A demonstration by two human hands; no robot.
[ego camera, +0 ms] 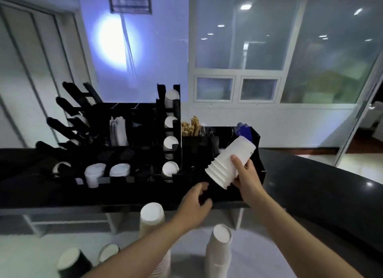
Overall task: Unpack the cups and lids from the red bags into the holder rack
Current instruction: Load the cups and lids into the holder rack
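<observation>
Head view, single entry: right hand [245,177] gripped a short nested stack of white cups [231,163], thumb laid across the near wall and fingers [236,162] curled round the far side. Long axis of the stack ran tilted, closed bottoms up and to the right beyond the fingertips, open rims down and to the left, just past the heel of the thumb. Left hand [194,205] sat below and left of those rims, near but apart from them, its fingers loosely curled and holding nothing; by judgement it was the nearer hand to steady the rim end. Holder rack [145,120], black, stood on the dark worktop [310,180] well left of and beyond the right fingers. Contents: vertical column with four cup ends facing out [171,141]; front wells with two piles of white lids [107,171]; upper compartment with white folded items, kind not clear. Adjoining black organiser [255,139] directly behind the held stack carried wooden stirrers [190,127] and blue items. Below both wrists stood three loose cup stacks [152,221], bottoms up. Red bags not in view. Judged next need: turn the stack's axis toward a rack column.
</observation>
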